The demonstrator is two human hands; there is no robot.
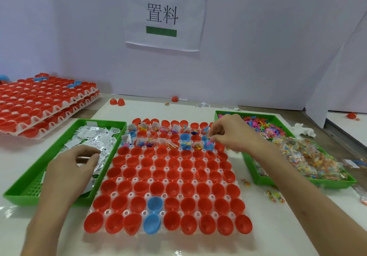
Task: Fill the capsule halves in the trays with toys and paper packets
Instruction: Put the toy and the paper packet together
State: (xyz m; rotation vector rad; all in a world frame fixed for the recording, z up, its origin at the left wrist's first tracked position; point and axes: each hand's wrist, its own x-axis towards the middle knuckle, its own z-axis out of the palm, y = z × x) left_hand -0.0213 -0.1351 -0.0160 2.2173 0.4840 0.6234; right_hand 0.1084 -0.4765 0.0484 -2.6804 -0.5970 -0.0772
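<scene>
Centre of tabletop: capsule tray point(146, 195), red and blue capsule halves point(174, 189), far two rows filled. Left hand point(69, 168) curled over paper packets point(95, 136) in left green tray point(25, 178); grip cannot be told. Right hand point(232, 132) pinches a small toy point(208, 136) over the far-right halves, beside right green tray point(252, 168).

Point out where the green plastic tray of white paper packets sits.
In the head view, the green plastic tray of white paper packets lies at the left, beside the white tray of red capsule halves, with the left hand over it.
</scene>
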